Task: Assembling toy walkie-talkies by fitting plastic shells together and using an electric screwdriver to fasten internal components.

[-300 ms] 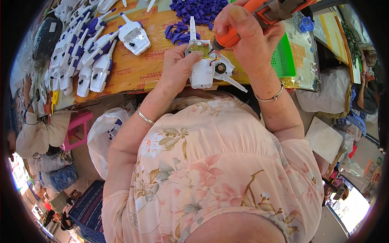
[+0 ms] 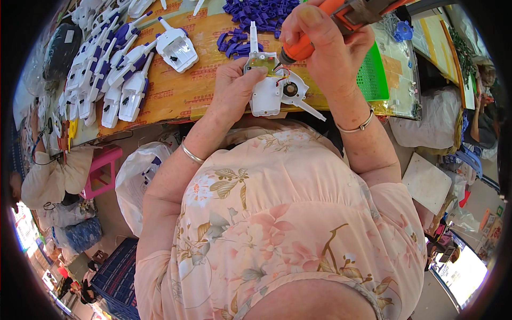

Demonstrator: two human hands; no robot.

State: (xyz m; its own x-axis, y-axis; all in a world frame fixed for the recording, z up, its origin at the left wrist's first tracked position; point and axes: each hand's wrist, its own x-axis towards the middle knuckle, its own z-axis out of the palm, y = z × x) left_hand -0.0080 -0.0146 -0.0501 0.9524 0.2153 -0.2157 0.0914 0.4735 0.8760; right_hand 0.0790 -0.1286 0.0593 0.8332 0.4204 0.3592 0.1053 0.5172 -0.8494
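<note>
Driver tip lowered; R hand grips orange screwdriver, L hand clamps open white toy shell, wires showing.

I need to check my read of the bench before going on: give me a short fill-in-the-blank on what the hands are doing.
1. The right hand grips a power screwdriver whose handle is ____ in colour.
2. The left hand steadies an open ____ plastic housing with wires inside.
3. The loose parts piled behind the housing are ____.
4. The basket right of the housing is ____.

Missing words: orange; white; purple; green
</note>
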